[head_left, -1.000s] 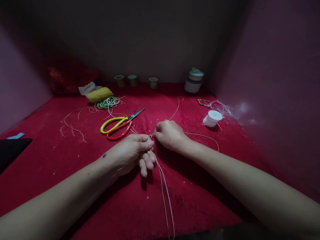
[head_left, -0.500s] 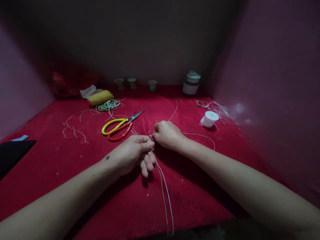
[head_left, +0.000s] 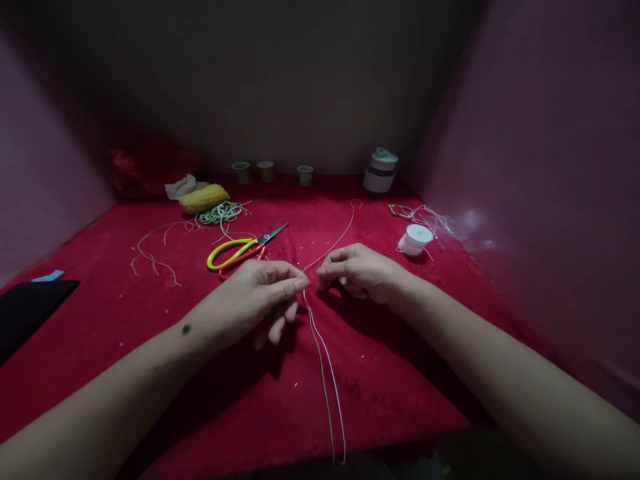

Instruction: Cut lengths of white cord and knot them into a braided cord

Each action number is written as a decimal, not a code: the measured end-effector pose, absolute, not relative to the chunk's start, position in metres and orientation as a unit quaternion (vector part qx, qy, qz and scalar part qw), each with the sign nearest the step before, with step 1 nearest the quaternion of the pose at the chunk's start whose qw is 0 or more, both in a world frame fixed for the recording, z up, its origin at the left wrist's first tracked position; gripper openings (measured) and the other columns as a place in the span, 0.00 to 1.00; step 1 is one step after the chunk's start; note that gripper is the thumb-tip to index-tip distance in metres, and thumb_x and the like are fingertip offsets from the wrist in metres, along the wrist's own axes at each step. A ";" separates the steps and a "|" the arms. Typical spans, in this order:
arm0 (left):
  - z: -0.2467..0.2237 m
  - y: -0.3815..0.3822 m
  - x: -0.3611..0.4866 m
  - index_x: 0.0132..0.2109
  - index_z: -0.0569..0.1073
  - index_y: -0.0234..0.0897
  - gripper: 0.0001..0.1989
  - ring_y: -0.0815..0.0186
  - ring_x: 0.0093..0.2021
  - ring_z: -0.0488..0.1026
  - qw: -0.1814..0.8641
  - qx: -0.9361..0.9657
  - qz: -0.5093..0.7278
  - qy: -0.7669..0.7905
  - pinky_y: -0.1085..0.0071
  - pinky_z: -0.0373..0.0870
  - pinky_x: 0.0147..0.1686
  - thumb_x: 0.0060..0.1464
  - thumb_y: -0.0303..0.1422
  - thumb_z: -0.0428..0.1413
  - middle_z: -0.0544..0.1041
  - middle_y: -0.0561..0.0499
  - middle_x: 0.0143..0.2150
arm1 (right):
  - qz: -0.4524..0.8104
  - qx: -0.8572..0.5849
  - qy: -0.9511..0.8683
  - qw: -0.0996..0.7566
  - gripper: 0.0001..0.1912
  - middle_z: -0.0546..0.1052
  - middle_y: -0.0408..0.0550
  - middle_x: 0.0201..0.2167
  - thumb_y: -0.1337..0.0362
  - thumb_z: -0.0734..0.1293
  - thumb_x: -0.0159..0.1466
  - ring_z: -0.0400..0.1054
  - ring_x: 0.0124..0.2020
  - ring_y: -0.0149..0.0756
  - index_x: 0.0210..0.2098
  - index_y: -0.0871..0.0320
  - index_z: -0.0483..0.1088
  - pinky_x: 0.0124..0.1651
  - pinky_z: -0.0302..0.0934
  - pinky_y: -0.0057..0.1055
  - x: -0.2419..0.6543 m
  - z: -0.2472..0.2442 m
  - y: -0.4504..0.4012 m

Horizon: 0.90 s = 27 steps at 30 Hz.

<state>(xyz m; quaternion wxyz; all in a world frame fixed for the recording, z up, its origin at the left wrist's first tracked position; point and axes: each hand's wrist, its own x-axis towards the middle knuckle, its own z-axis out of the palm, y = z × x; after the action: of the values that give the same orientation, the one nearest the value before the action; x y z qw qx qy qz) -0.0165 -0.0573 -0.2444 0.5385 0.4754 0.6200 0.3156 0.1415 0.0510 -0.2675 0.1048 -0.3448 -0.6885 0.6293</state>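
Thin cords, one whitish and one tan, hang from my left hand toward the table's front edge. Its thumb and forefinger are pinched on them, the other fingers loosely bent below. Just to the right is my right hand, thumb and forefinger pressed together at the tips; whatever they hold is too small to make out. A pale cord runs from the left fingertips up and away across the red cloth. Scissors with yellow and red handles lie beyond my left hand, which partly covers the red handle.
A white thread spool stands at right, near tangled cord. At back are several small spools and a lidded jar. A yellow roll, green-white cord bundle and black object lie left.
My right hand has drawn a little to the right, apart from the left, its fist loosened into a pinch. The loop of cord beyond its wrist no longer shows. My left hand still pinches the cords.
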 end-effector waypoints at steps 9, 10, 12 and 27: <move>-0.274 -0.053 0.012 0.47 0.67 0.36 0.12 0.77 0.15 0.66 0.756 0.316 0.438 0.369 0.84 0.62 0.12 0.54 0.26 0.51 0.73 0.53 0.26 | 0.798 -0.340 -0.479 0.136 0.04 0.66 0.37 0.15 0.68 0.63 0.55 0.48 0.10 0.19 0.29 0.61 0.69 0.11 0.39 0.19 0.137 -0.266 0.043; -0.275 -0.053 0.013 0.45 0.68 0.36 0.11 0.78 0.16 0.66 0.756 0.304 0.446 0.372 0.85 0.62 0.13 0.53 0.26 0.51 0.73 0.53 0.27 | 0.810 -0.338 -0.464 0.122 0.04 0.66 0.37 0.14 0.68 0.63 0.55 0.47 0.09 0.19 0.30 0.61 0.69 0.11 0.39 0.19 0.136 -0.266 0.043; -0.273 -0.053 0.012 0.39 0.70 0.36 0.05 0.78 0.15 0.65 0.762 0.289 0.428 0.390 0.85 0.60 0.12 0.53 0.27 0.52 0.72 0.54 0.25 | 0.830 -0.328 -0.440 0.098 0.05 0.64 0.37 0.11 0.68 0.62 0.56 0.46 0.09 0.20 0.29 0.61 0.69 0.11 0.38 0.19 0.136 -0.268 0.045; -0.207 -0.063 -0.084 0.23 0.71 0.35 0.19 0.74 0.12 0.61 0.328 0.635 0.178 0.676 0.80 0.59 0.11 0.52 0.45 0.50 0.68 0.55 0.13 | 0.828 -0.301 -0.400 0.251 0.06 0.76 0.51 0.23 0.77 0.62 0.54 0.58 0.16 0.20 0.23 0.67 0.69 0.17 0.53 0.18 0.131 -0.278 0.053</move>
<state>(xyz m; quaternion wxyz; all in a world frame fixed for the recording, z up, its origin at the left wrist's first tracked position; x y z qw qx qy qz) -0.0836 -0.0630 -0.2071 0.3282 0.6353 0.6760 0.1779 0.1309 0.0527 -0.2781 0.2509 -0.3015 -0.3998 0.8284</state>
